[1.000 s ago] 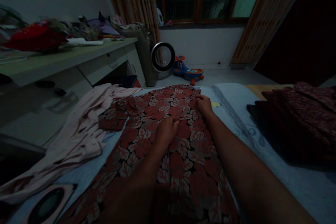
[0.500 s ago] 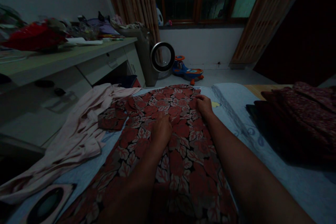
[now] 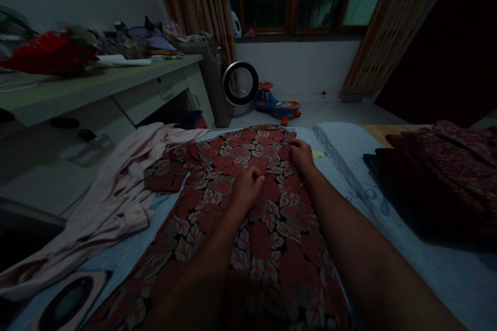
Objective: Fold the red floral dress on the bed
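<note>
A long red garment [image 3: 217, 196] with a leaf and flower print lies spread over a light blue bed cover [image 3: 349, 176]. Its sleeve [image 3: 165, 173] is folded out at the left. My right hand [image 3: 302, 155] has its fingers closed at the garment's far right edge and appears to grip it. Over the middle of the cloth, my left hand [image 3: 247, 186] is loosely curled, thumb and forefinger close together; no fabric shows in its fingers.
Pale pink clothing [image 3: 112, 201] lies to the left, with a flat object with a dark oval [image 3: 68, 300] nearer me. Dark folded clothes [image 3: 446, 181] are piled at the right. A cluttered desk [image 3: 116, 75], a washing machine with its round door [image 3: 251, 70] open and a blue ride-on toy [image 3: 275, 106] stand beyond.
My left hand has shifted slightly right over the garment and turned so that the thumb shows. The right hand and the garment look nearly unchanged.
</note>
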Action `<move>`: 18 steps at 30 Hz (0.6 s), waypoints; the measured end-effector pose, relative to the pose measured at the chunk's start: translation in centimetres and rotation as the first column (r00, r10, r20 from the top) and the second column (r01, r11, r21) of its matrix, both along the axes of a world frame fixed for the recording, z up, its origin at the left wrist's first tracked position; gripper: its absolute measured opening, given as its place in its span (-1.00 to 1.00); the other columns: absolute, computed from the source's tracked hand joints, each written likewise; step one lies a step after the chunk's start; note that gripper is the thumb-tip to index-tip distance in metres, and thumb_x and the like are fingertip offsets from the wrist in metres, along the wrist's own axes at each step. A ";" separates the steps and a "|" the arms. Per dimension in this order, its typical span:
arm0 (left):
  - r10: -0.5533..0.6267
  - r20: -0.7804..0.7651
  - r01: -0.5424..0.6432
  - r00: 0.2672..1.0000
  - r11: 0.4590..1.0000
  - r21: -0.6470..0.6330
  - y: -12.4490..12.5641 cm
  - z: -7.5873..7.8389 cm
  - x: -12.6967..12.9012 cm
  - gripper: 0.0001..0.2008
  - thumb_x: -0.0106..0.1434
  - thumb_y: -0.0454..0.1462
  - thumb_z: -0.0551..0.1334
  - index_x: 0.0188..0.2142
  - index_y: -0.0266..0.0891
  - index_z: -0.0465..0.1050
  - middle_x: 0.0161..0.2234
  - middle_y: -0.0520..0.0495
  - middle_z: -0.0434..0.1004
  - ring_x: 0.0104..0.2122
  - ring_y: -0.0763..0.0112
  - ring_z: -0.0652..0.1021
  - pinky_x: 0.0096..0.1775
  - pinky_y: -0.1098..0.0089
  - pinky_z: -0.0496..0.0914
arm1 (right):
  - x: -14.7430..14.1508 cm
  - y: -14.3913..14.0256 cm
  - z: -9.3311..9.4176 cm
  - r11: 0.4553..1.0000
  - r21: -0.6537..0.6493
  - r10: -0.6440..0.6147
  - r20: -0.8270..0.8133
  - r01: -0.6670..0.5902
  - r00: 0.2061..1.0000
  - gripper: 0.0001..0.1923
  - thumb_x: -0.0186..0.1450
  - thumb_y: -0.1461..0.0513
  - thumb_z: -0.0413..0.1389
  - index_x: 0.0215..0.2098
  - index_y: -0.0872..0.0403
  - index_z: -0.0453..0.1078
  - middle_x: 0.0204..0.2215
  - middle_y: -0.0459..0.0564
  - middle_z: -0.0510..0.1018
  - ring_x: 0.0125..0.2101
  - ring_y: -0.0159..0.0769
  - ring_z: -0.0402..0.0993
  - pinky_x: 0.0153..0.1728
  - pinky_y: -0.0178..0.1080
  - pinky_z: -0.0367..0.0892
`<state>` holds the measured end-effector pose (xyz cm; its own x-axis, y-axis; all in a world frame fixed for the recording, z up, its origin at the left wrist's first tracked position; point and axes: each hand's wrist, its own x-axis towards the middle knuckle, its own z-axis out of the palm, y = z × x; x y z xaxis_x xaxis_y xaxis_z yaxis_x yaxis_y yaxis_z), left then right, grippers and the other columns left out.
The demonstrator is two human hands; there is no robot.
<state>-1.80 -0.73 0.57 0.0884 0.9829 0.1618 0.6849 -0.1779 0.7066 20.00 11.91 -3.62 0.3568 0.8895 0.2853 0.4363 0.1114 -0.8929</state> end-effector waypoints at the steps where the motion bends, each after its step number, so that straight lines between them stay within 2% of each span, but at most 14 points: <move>1: -0.001 0.044 0.001 0.999 1.000 -0.002 0.0 0.1 0.1 -0.95 0.28 -0.29 0.20 -0.33 -0.20 0.40 -0.33 0.01 0.52 -0.25 0.35 0.54 -0.17 0.39 0.37 | 0.0 0.0 0.1 1.000 0.000 0.001 0.001 -0.001 1.000 -0.61 0.06 0.21 -0.01 -0.23 0.08 0.55 -0.25 0.00 0.66 -0.19 -0.16 0.55 -0.05 -0.14 0.42; 3: -0.010 0.143 0.013 0.990 1.000 -0.020 0.0 0.0 0.2 -0.98 0.28 -0.31 0.19 -0.28 -0.20 0.38 -0.29 0.01 0.53 -0.25 0.37 0.54 -0.16 0.40 0.38 | 0.0 -0.1 0.1 1.000 -0.001 0.002 0.004 -0.002 1.000 -0.62 0.06 0.22 -0.01 -0.23 0.08 0.55 -0.23 0.00 0.66 -0.17 -0.16 0.55 -0.04 -0.14 0.42; 6: -0.007 0.270 0.030 0.963 0.996 -0.081 0.1 -0.3 0.3 -0.76 0.24 -0.35 0.20 -0.07 -0.20 0.37 -0.17 -0.04 0.56 -0.20 0.37 0.57 -0.13 0.39 0.42 | 0.0 -0.1 0.1 1.000 -0.003 0.004 0.010 -0.004 1.000 -0.63 0.07 0.22 0.00 -0.23 0.06 0.55 -0.21 -0.01 0.66 -0.15 -0.17 0.54 -0.02 -0.15 0.40; 9: -0.035 0.326 0.074 0.945 0.991 -0.109 0.4 -0.7 0.3 -0.58 0.24 -0.35 0.19 0.10 -0.18 0.31 -0.03 -0.11 0.55 -0.11 0.34 0.59 -0.07 0.34 0.44 | 0.1 -0.1 0.1 1.000 -0.007 0.006 0.014 -0.006 1.000 -0.62 0.06 0.23 -0.01 -0.22 0.06 0.55 -0.22 -0.01 0.66 -0.17 -0.17 0.55 -0.03 -0.15 0.41; 12: -0.127 0.364 0.169 0.923 0.982 -0.085 0.5 -0.7 0.2 -0.61 0.23 -0.39 0.15 0.06 -0.17 0.40 0.06 -0.08 0.54 -0.01 0.33 0.57 0.03 0.32 0.43 | 0.1 -0.1 0.0 1.000 -0.004 0.006 0.019 -0.006 1.000 -0.62 0.06 0.24 -0.02 -0.22 0.06 0.55 -0.23 -0.02 0.66 -0.18 -0.18 0.55 -0.04 -0.16 0.42; 14: -0.170 0.341 0.211 0.925 0.974 -0.087 0.5 -0.4 0.2 -0.67 0.24 -0.40 0.11 -0.05 -0.17 0.51 -0.01 -0.04 0.59 0.00 0.32 0.57 0.08 0.31 0.40 | 0.0 -0.1 0.1 1.000 0.003 0.003 0.025 -0.003 1.000 -0.61 0.06 0.25 -0.02 -0.23 0.06 0.55 -0.23 -0.02 0.66 -0.17 -0.17 0.54 -0.03 -0.16 0.41; 16: -0.168 0.293 0.207 0.941 0.973 -0.106 0.5 0.0 0.2 -0.69 0.26 -0.40 0.09 -0.13 -0.18 0.57 -0.08 -0.02 0.63 -0.01 0.30 0.57 0.10 0.30 0.39 | 0.0 -0.1 0.1 1.000 0.009 0.001 0.030 -0.002 1.000 -0.60 0.06 0.26 -0.03 -0.22 0.07 0.55 -0.22 0.00 0.66 -0.15 -0.17 0.54 -0.01 -0.15 0.40; 18: -0.128 0.223 0.158 0.966 0.980 -0.121 0.3 0.4 0.2 -0.67 0.28 -0.41 0.07 -0.12 -0.19 0.58 -0.05 -0.03 0.63 0.01 0.30 0.57 0.11 0.30 0.38 | 0.0 -0.1 0.1 1.000 0.014 0.002 0.033 -0.003 0.999 -0.58 0.06 0.27 -0.03 -0.20 0.09 0.55 -0.20 0.01 0.66 -0.13 -0.16 0.53 0.02 -0.13 0.39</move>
<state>-1.64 -0.39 0.95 0.2074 0.9766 0.0573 0.4900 -0.1544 0.8579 19.99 11.82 -3.48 0.3449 0.8862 0.3094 0.4648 0.1252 -0.8765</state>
